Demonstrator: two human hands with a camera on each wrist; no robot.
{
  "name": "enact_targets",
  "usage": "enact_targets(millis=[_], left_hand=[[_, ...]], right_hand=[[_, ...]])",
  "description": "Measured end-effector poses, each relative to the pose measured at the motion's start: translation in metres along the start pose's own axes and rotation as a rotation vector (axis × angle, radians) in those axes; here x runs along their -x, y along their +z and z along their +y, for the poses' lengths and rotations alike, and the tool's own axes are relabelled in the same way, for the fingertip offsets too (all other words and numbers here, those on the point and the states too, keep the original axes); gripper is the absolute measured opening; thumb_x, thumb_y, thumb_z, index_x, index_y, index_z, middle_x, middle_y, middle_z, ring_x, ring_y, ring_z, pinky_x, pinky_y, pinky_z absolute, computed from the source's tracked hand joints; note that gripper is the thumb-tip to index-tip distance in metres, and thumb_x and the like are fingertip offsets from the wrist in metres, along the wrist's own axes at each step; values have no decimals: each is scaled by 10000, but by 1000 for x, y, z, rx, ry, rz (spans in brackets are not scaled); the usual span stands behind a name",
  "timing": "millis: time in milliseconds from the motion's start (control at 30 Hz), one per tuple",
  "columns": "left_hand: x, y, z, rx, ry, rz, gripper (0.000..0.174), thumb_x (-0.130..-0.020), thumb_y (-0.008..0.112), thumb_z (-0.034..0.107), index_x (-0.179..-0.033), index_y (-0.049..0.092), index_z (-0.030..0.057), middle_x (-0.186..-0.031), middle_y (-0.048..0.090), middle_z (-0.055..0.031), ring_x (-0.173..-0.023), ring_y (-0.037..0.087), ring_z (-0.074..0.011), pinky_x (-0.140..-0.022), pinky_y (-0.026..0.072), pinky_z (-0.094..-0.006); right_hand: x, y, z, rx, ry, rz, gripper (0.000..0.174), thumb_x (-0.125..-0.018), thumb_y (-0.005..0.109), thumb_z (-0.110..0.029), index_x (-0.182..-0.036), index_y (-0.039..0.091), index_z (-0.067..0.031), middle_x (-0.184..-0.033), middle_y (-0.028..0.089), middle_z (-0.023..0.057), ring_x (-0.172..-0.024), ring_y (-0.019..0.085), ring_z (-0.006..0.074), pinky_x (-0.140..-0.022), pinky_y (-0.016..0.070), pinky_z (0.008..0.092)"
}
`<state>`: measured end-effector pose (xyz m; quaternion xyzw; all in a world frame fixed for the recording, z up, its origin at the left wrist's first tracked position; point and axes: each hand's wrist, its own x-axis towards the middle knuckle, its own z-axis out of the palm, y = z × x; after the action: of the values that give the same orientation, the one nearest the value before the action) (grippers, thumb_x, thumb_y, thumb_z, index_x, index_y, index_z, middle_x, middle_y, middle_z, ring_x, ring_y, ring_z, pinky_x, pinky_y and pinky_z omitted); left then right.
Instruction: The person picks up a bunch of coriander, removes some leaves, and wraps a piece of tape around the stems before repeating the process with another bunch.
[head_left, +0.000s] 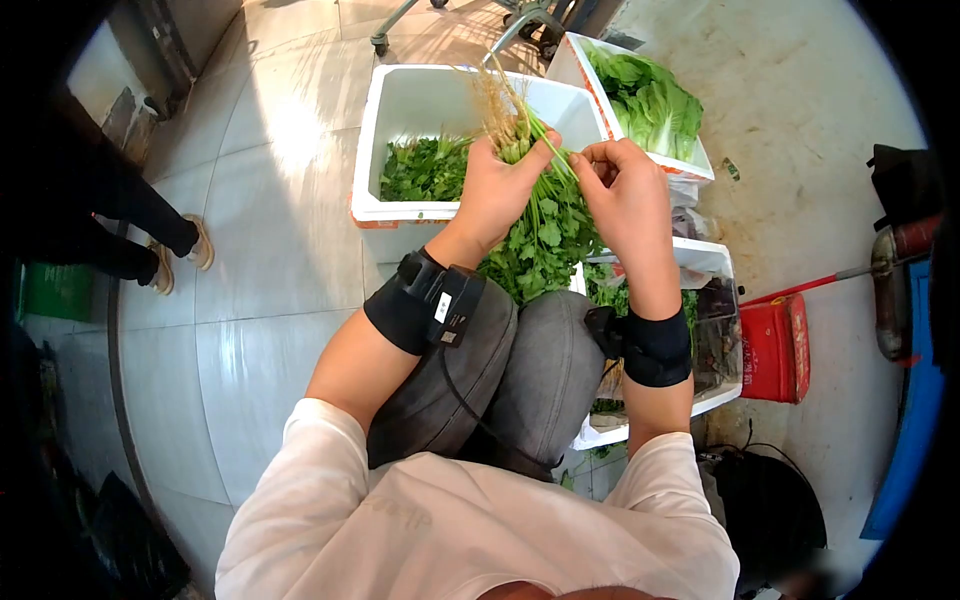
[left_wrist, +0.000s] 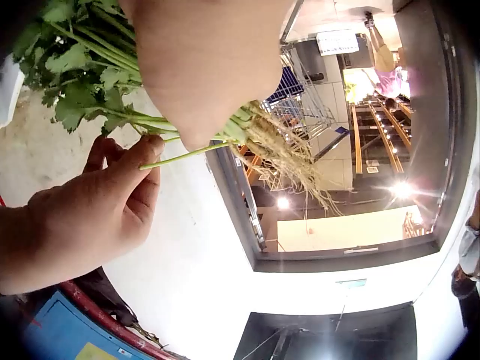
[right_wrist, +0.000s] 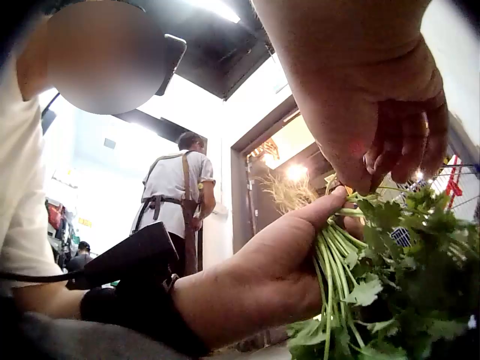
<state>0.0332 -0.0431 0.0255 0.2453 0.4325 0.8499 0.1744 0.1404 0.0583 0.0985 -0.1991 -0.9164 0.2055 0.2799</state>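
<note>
My left hand grips a bunch of coriander around its stems, just below the pale, stringy roots. The leaves hang down toward my knees. Close beside it, my right hand pinches a single green stem between thumb and fingertips. That stem runs across to the bunch at the left thumb. In the right wrist view the fingers of both hands meet near the root end, and the leafy part spreads below them.
A white foam box with more greens stands ahead. Lettuce fills another box at the upper right; a third foam box lies beside my right knee. A red dustpan leans near the wall. Someone's legs are at the left.
</note>
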Motion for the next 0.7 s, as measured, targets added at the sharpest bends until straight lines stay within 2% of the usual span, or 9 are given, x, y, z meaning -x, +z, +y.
enact_targets(millis=[167,233,267,300,367,467,600,667,700], left_hand=[[2,1,4,-160,55,21,231,-949,759,201,-1034,707,-7,-968,712,-32,-849,622,-106,-758,500,-284],[0,-1,3,-86,61,152,226,-955,750,193,-1050,705,-7,-989,721,-49,-866,627,-113,-770,503,-289],[-2,-2,3,-87,61,153,226,-955,750,193,-1050,705,-7,-989,721,-49,-866,627,-113,-770,503,-289],[-3,-3,2,-30,61,180,231,-958,745,190,-1064,698,-10,-988,718,-51,-864,624,-113,-770,500,-288],[-4,-4,1,25,61,207,237,-962,739,187,-1077,692,-14,-987,716,-53,-862,622,-112,-769,497,-287],[-6,-5,0,22,24,219,246,-967,733,185,-1092,669,-17,-954,698,-45,-833,607,-111,-751,485,-283],[-9,-9,-7,67,76,313,231,-967,731,184,-1074,652,-4,-913,667,-21,-787,581,-108,-723,472,-286],[-10,-10,-9,69,78,335,226,-966,733,185,-1066,650,1,-904,661,-18,-779,577,-108,-719,472,-286],[-10,-10,-9,64,82,317,227,-964,735,187,-1063,651,1,-906,662,-21,-781,578,-106,-719,472,-285]], right_hand=[[5,-6,-7,284,-64,23,188,-876,718,-224,-851,720,-38,-912,673,145,-836,677,361,-725,535,461],[8,-12,-6,306,-44,-8,185,-868,714,-219,-851,720,-35,-908,682,152,-843,678,369,-734,537,466],[9,-16,-4,328,-25,-38,183,-860,710,-215,-851,720,-33,-904,691,159,-850,680,377,-742,540,470],[10,-21,-2,327,-24,-38,183,-860,710,-215,-851,720,-33,-904,691,159,-850,680,377,-742,540,470],[13,-31,-1,285,46,-226,185,-851,702,-211,-859,722,-28,-887,711,164,-851,689,376,-751,545,469],[23,-42,-6,410,97,-270,185,-841,697,-207,-859,726,-26,-870,722,170,-845,694,379,-764,548,474],[29,-53,12,469,105,-349,166,-837,689,-185,-898,736,-38,-870,716,164,-860,692,384,-771,548,479],[31,-55,20,391,-6,-347,178,-811,666,-54,-979,691,2,-862,705,158,-797,689,330,-695,536,424],[31,-52,24,392,-3,-346,178,-811,666,-54,-979,691,2,-862,705,158,-797,689,330,-695,536,424]])
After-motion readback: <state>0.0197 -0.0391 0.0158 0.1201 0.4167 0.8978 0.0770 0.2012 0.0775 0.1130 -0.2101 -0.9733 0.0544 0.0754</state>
